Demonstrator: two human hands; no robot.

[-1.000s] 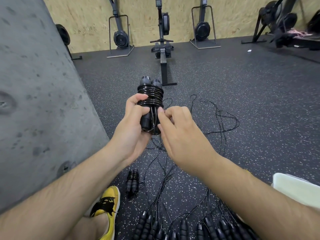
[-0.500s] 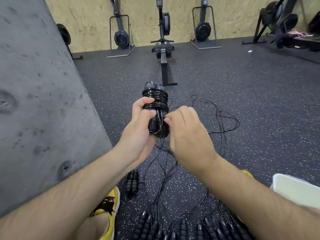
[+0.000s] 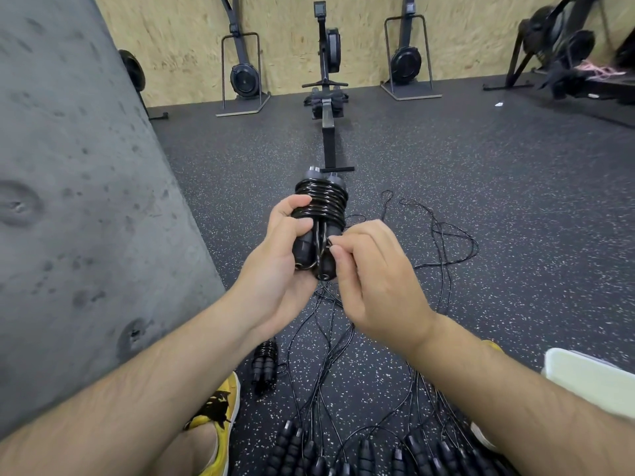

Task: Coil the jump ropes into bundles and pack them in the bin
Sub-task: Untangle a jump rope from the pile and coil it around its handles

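Note:
A black jump rope bundle point(image 3: 321, 207), cord wound tightly round its two handles, is held upright in front of me. My left hand point(image 3: 275, 266) grips the handles from the left, thumb on the coils. My right hand point(image 3: 371, 276) pinches the loose cord end at the bundle's lower right. Another coiled bundle point(image 3: 264, 364) lies on the floor below my left wrist. Several uncoiled ropes point(image 3: 443, 242) trail over the floor, their handles point(image 3: 343, 455) lined up at the bottom edge. A white bin point(image 3: 591, 379) shows at the right edge.
A grey concrete wall point(image 3: 75, 201) fills the left. A rowing machine point(image 3: 328, 108) stands straight ahead, with more gym machines point(image 3: 409, 60) along the plywood back wall. My yellow shoe point(image 3: 216, 413) rests on the speckled rubber floor point(image 3: 515, 201).
The bundle and both hands have drifted slightly right and lower in view. My right fingers have shifted from the bundle's side to pinching the cord end at its lower part.

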